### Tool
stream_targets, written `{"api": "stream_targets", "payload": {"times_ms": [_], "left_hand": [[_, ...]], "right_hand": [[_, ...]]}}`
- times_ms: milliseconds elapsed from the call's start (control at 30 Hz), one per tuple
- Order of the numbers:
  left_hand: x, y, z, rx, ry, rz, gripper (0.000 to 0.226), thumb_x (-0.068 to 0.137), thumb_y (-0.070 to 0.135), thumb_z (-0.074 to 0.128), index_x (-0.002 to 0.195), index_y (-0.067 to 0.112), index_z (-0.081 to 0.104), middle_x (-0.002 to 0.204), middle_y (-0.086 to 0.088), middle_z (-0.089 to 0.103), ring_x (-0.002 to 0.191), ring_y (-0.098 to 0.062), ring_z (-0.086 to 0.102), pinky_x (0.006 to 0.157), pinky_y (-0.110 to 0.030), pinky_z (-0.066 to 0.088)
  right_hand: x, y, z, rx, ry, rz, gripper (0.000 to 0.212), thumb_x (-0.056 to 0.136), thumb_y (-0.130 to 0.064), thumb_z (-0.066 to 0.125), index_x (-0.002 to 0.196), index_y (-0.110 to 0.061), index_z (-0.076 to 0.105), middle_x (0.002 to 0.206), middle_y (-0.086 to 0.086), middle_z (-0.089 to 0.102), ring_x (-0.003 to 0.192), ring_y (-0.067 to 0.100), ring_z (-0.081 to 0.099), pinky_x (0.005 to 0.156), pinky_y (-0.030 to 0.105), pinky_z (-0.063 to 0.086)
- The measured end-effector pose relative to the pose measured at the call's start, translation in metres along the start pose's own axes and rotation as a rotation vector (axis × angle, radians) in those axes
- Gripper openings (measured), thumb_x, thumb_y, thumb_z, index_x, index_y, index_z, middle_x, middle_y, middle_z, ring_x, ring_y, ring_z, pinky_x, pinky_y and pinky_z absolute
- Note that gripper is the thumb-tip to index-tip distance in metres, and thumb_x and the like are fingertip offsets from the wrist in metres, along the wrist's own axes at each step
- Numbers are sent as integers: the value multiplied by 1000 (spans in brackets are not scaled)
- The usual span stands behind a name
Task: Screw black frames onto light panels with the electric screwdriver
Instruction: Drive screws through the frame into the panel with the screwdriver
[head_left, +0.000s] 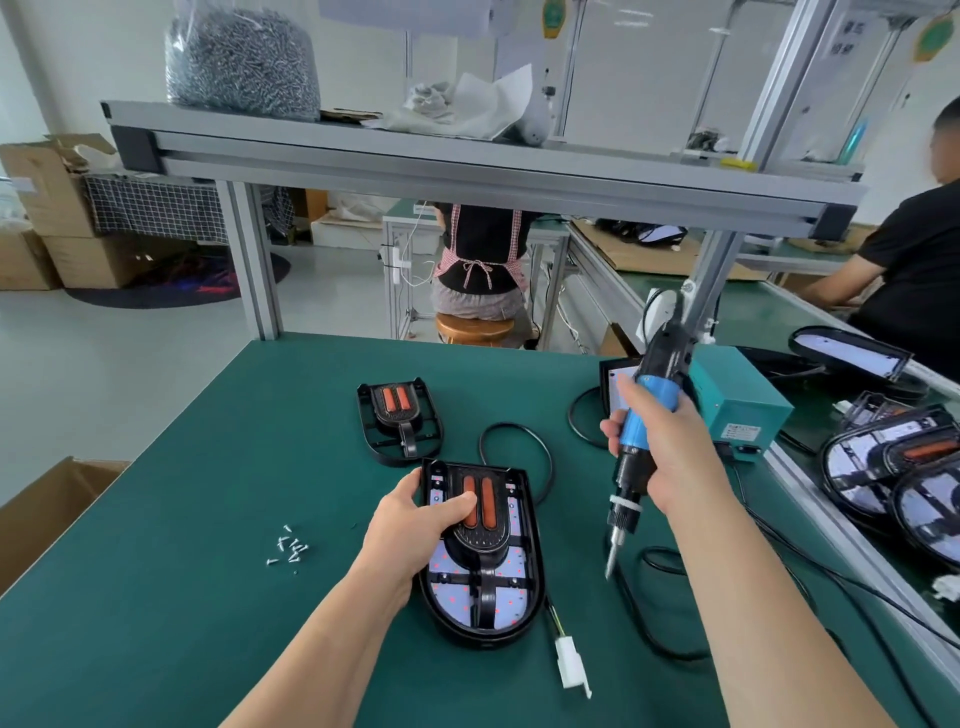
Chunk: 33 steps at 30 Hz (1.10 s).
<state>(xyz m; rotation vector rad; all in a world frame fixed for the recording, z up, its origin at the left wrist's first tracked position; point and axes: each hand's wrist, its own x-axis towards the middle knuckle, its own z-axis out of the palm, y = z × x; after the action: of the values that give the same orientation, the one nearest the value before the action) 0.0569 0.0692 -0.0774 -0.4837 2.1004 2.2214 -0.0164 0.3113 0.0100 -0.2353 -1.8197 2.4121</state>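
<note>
While the left hand (415, 525) grips the light panel (511, 569) on the counter (208, 467), thumb on its black frame (478, 538), the right hand (670, 452) holds the electric screwdriver (636, 441) bit-down just beside it, so the bit probably next needs aligning over a screw hole.

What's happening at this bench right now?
A person is assembling a light panel on the green bench. The left hand holds the black frame down on it, thumb across the orange strips. The right hand holds the electric screwdriver, its bit pointing down right of the panel, touching no screw. Loose screws lie to the left.
</note>
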Motion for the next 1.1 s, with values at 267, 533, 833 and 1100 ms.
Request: {"api": "stream_targets", "payload": {"times_ms": [267, 533, 833, 1100], "left_hand": [[-1, 0, 0, 7, 1, 31, 42, 79, 29, 85, 113, 36, 60, 91, 15, 78, 83, -8, 76, 81, -34, 57], [-3, 1, 0, 11, 8, 69, 28, 81, 32, 83, 95, 41, 60, 85, 20, 76, 75, -2, 74, 70, -26, 52], [-4, 0, -1, 31, 20, 68, 30, 80, 37, 83, 95, 44, 59, 86, 21, 76, 77, -2, 74, 75, -30, 53], [-4, -1, 1, 31, 1, 68, 39, 81, 35, 82, 114, 34, 61, 93, 15, 78, 85, -7, 75, 80, -31, 53]], "right_hand": [[-15, 42, -23, -175, -6, 253, 52, 88, -28, 80, 124, -4, 51, 87, 17, 63, 58, 21, 69, 50, 29, 56], [-20, 65, -28, -553, 117, 97, 43, 86, -18, 76, 118, -12, 48, 102, 11, 65, 68, 20, 70, 58, 34, 58], [-28, 72, -26, -1280, 170, -208, 60, 91, -33, 72, 141, -9, 49, 124, 9, 48, 116, 30, 45, 98, 39, 43], [-71, 93, 5, -1307, -172, -340, 45, 100, -20, 54, 145, -16, 47, 128, 5, 51, 119, 26, 54, 96, 34, 41]]}}
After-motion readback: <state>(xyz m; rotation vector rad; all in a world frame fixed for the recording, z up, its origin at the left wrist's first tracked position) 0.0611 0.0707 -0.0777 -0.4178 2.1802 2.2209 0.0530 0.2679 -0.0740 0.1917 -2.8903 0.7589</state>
